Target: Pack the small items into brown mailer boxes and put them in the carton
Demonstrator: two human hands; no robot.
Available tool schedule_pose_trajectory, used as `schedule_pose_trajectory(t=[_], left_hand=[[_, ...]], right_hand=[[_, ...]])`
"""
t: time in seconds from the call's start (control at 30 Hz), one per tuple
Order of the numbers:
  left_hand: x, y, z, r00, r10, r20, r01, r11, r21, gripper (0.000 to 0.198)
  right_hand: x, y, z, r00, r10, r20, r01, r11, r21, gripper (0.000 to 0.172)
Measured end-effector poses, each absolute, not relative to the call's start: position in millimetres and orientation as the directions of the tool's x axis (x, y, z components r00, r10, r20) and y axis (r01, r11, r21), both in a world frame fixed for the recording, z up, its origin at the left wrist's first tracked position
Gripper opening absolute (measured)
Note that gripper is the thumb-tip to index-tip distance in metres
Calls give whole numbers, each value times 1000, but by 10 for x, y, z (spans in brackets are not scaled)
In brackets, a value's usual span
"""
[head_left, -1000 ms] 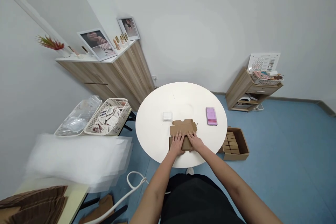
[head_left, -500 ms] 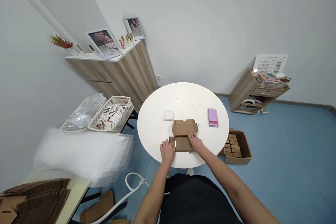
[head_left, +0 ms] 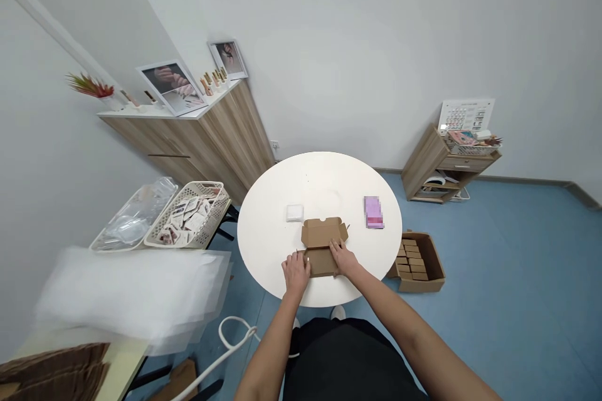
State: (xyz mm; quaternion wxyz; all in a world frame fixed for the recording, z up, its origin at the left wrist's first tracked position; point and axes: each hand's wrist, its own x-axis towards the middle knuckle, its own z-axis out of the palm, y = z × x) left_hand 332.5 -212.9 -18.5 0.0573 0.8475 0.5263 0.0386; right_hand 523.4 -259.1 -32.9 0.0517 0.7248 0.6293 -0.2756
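Note:
A small brown cardboard box (head_left: pixel 322 244) lies on the round white table (head_left: pixel 277 200), its lid flap folded back away from me. At the box's left side my left hand (head_left: pixel 296 273) has its fingers curled against the left flap. On the right side of the box body my right hand (head_left: pixel 345 257) presses its fingers against the card. Beyond the box, to the left, lies a small white square packet (head_left: pixel 295 213). A pink flat box (head_left: pixel 373 212) lies to the right.
An open carton of small brown boxes (head_left: pixel 414 259) stands on the blue floor right of the table. At left are a basket of sachets (head_left: pixel 186 222), a clear plastic tray (head_left: pixel 130 219), foam sheets (head_left: pixel 126 291) and flat cardboard blanks (head_left: pixel 51 369). Wooden cabinets stand against the walls.
My left hand has slid off the top of the box to its left side, and the left flap now stands up. The right hand stays on the right side.

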Motion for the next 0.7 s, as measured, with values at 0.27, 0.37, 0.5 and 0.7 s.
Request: schedule_pose_trajectory(t=[0.27,0.37,0.5,0.7], left_hand=[[3419,-2026,-219,459,884,-85,883,-445,147,23],[3491,-2090,-253,447,891,-77,884,-426,195,22],[3447,-2140,-292,320,947,18,889,-307,339,15],[3172,-2069,-390,45,982,-186,812,73,579,27]], right_hand=[[5235,-2606,-311,53,885,-463,937,-204,-283,130],[5240,-2610,-293,45,887,-460,938,-196,-285,128],[5245,-2614,-265,49,882,-468,942,-197,-273,128],[5242,-2628,-231,49,886,-460,943,-194,-272,127]])
